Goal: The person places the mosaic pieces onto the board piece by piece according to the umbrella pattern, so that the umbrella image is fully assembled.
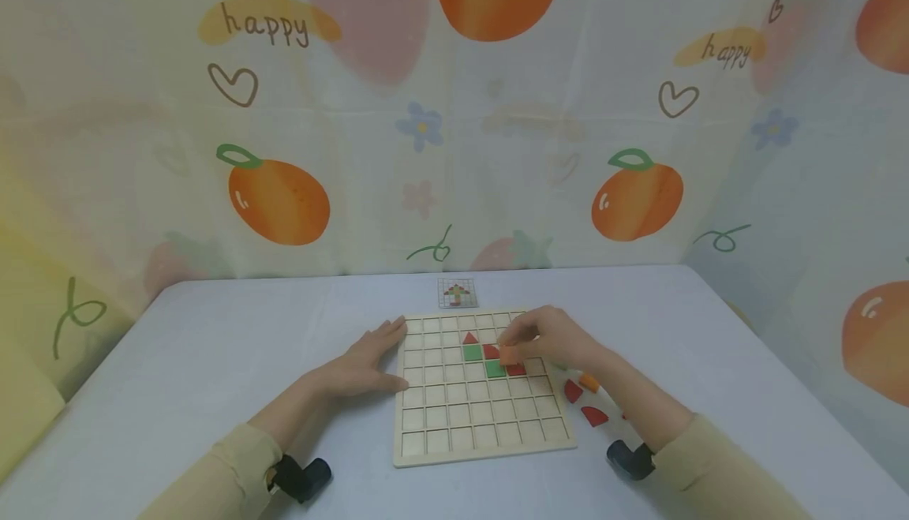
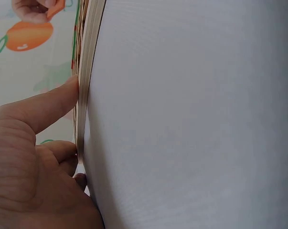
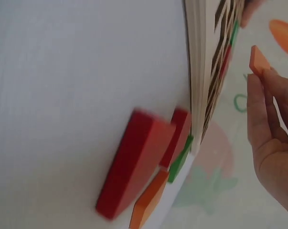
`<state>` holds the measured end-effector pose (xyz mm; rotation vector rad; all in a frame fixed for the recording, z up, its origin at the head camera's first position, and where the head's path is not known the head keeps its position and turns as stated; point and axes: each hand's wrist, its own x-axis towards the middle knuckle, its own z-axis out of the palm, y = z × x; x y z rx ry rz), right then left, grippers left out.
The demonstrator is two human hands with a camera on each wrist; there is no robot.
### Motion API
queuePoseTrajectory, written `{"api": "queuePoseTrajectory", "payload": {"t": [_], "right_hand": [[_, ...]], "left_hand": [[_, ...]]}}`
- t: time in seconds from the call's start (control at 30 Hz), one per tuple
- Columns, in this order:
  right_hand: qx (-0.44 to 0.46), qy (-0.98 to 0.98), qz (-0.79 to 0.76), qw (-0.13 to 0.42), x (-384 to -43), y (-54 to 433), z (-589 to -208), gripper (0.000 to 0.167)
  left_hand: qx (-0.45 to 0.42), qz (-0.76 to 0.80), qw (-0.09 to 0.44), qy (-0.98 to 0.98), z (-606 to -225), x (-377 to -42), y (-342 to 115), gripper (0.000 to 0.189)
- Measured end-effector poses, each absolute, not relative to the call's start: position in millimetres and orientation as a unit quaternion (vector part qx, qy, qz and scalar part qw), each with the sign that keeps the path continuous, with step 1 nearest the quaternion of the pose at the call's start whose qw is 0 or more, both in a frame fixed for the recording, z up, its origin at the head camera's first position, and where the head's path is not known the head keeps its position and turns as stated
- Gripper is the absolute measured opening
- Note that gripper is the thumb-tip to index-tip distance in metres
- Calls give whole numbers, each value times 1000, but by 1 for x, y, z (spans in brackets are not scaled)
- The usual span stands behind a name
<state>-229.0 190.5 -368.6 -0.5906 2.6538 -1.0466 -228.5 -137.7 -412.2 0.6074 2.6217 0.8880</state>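
A pale wooden grid board [image 1: 461, 417] lies on the white table. My left hand [image 1: 362, 362] is at its left edge, fingers spread, with thumb and fingertips touching the side. Above the right part of the grid, my right hand [image 1: 554, 337] pinches a flat orange block [image 1: 508, 355] between thumb and fingertips; in the right wrist view the orange block [image 3: 259, 60] is held clear of the board. Near it in the grid are a red triangle [image 1: 469, 338], green squares [image 1: 472, 353] and red pieces [image 1: 516, 370], partly covered by the orange block.
Right of the board lie loose red pieces [image 1: 595, 416] and an orange piece [image 1: 589, 382], with a green piece [image 3: 182, 160] against the board in the right wrist view. A small card [image 1: 457, 293] with a printed coloured figure lies behind the board. A patterned curtain [image 1: 454, 149] hangs behind the table.
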Motion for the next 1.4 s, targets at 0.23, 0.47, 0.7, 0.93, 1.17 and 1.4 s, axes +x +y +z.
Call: {"api": "queuePoseTrajectory", "payload": {"t": [0.23, 0.47, 0.7, 0.93, 1.17, 1.4], "right_hand": [[-224, 907, -339, 113, -225, 165, -372, 14], [-249, 907, -327, 89, -222, 151, -370, 10], [-247, 904, -335, 102, -224, 145, -374, 8], [-254, 905, -326, 104, -224, 145, -378, 12], [-257, 906, -322, 100, -223, 145, -378, 15], [-252, 909, -316, 99, -221, 143, -378, 14]], "left_hand": [[207, 309, 153, 916, -411, -228, -137, 94], [208, 314, 156, 913, -411, -228, -137, 94], [205, 315, 156, 913, -412, -228, -137, 95], [201, 314, 155, 915, -411, -228, -136, 94], [203, 313, 152, 915, -410, -227, -136, 94], [206, 311, 152, 915, -410, -227, -136, 95]]}}
